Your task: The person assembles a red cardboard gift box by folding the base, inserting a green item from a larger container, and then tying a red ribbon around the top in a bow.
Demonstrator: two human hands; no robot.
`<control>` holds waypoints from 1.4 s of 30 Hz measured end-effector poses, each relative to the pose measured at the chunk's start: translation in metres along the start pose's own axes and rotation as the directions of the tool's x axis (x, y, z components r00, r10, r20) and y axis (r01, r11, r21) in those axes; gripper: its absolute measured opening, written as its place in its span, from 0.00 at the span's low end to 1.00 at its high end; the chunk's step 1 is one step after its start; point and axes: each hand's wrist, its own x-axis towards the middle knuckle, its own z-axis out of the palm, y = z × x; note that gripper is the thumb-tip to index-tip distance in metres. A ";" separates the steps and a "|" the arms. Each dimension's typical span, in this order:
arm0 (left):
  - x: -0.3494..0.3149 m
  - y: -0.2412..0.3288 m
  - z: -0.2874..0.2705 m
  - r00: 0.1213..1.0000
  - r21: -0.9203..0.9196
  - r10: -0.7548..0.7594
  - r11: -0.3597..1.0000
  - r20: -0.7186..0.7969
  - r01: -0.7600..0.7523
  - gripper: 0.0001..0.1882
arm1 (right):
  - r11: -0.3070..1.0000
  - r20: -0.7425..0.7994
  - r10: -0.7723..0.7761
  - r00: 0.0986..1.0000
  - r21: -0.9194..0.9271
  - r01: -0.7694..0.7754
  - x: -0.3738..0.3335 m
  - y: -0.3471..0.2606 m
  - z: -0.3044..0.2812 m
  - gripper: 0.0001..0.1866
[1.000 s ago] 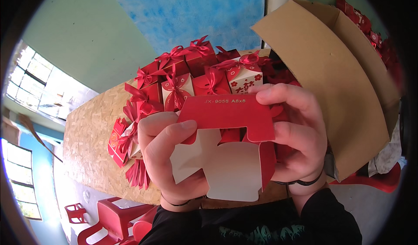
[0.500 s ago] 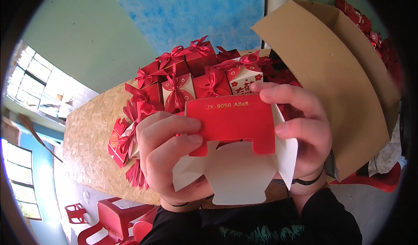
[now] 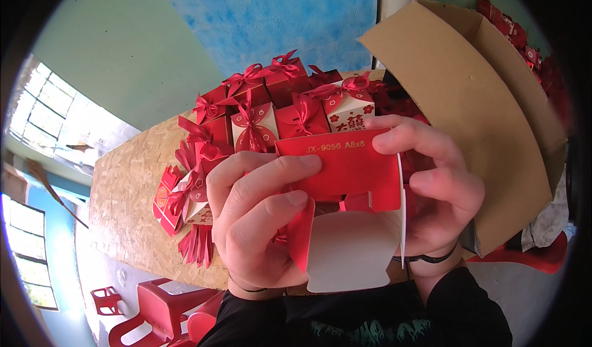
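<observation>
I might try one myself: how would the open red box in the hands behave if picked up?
The red box is probably light, its card looking thin. It likely flexes, since the pale flap juts out unfastened.

The open box (image 3: 354, 174) is at the centre of the frame between the left hand (image 3: 259, 217) and right hand (image 3: 444, 199), before the small boxes (image 3: 302, 122) on the bench (image 3: 129, 205). A carton (image 3: 462, 94) fills the upper right; stools (image 3: 157, 310) stand lower left, windows (image 3: 49, 94) far left.
</observation>
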 end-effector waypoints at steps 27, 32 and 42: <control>0.010 0.008 -0.015 0.982 0.176 0.042 0.982 0.184 -0.075 0.26 | 0.238 0.190 0.825 0.532 0.737 -0.633 0.027 -0.040 0.011 0.60; 0.008 0.003 -0.015 0.978 0.116 0.019 0.992 0.206 -0.043 0.25 | 0.438 0.071 0.790 0.609 0.630 -0.641 0.025 -0.033 0.014 0.57; 0.000 -0.005 -0.007 0.986 0.057 0.055 0.996 0.157 -0.065 0.24 | 0.575 0.050 0.674 0.737 0.590 -0.566 0.011 -0.022 0.010 0.53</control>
